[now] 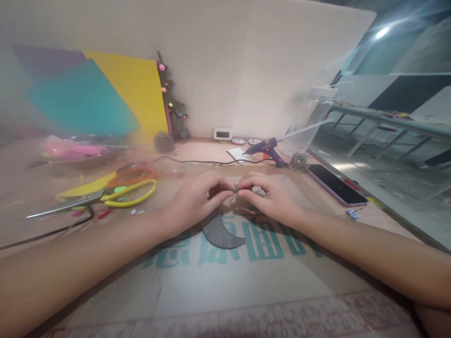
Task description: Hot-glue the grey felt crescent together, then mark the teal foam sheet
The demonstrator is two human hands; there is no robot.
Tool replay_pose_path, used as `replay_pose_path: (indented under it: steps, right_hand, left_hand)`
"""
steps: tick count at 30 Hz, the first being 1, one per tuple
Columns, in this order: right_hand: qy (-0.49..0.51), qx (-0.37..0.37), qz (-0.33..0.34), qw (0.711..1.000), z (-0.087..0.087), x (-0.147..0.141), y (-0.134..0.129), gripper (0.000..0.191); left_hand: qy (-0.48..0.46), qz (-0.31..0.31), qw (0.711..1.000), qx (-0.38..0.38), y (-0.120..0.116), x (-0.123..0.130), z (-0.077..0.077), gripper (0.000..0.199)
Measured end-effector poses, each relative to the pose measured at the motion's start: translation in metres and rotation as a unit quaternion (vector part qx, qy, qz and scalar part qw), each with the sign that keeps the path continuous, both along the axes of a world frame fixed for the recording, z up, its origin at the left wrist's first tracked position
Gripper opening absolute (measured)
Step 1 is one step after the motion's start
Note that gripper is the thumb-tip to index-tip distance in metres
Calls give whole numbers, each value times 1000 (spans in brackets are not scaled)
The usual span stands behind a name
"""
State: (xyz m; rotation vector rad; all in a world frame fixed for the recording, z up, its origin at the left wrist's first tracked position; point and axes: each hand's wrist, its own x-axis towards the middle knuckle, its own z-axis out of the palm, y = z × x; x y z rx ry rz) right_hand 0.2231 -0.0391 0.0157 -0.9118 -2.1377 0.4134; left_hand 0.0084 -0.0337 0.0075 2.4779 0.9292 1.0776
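Note:
My left hand [197, 197] and my right hand [271, 195] meet over the middle of the work surface, thumbs and forefingers pinched. Between their fingertips is a small grey twisted piece [235, 188], which looks like cord; the fingers cover most of it. Just below my left hand lies a grey crescent [223, 233], its surface apparently wrapped in grey cord. The upper end of the crescent is hidden behind my left hand, and I cannot tell whether the small piece joins it. Under both hands is a sheet [225, 281] with green printed characters.
Orange-handled scissors [136, 174] and yellow-handled scissors [130, 201] lie at left. Behind the hands, a blue glue gun [268, 151] stands with its black cable [211, 163] across the table. A phone [336, 185] lies at right, by a coil of grey cord [299, 160]. A small clock [222, 134] stands behind.

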Motion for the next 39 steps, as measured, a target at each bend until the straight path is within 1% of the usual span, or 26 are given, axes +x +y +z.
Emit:
replay_pose_path:
  steps: [4,10,18,23,25,27,31,33,35,36,39]
  right_hand:
    - [-3,-2,11,1000,1,1,-1,16]
    - [-9,7,3,1000,-1,-1,-1,11]
    - [-28,23,8,999,-1,-2,-2,12]
    - [-39,35,9,999,-1,-2,-2,11]
    - [-36,29,2,999,-1,-3,-1,12]
    - [-26,15,-8,1000,-1,-2,0,12]
    - [-8,-10,-20,1000,-1,0,1,17]
    - [-6,-20,-20,1000,0,1,1,23]
    - [-3,-40,-28,999,1,1,0,27]
    - [1,-52,-36,998,2,0,0,26]
    - [20,-88,-58,994,3,-3,-2,16]
  left_hand:
    - [5,-3,1000,11,1,0,-2,14]
    - [7,-5,1000,8,1,0,-3,13]
    - [22,-30,999,10,1,0,-3,9]
    - [13,-21,1000,-15,1,3,-3,7]
    - [-12,-8,999,-44,2,3,-4,12]
    - [-29,3,996,-82,4,3,-5,21]
    - [10,-3,988,-152,6,3,-5,25]
    - [5,-6,985,-174,5,3,-4,28]
    - [-18,-2,983,-180,4,3,-3,28]
    - [-26,3,984,-178,3,3,-2,28]
    - [-39,26,987,-156,1,3,1,28]
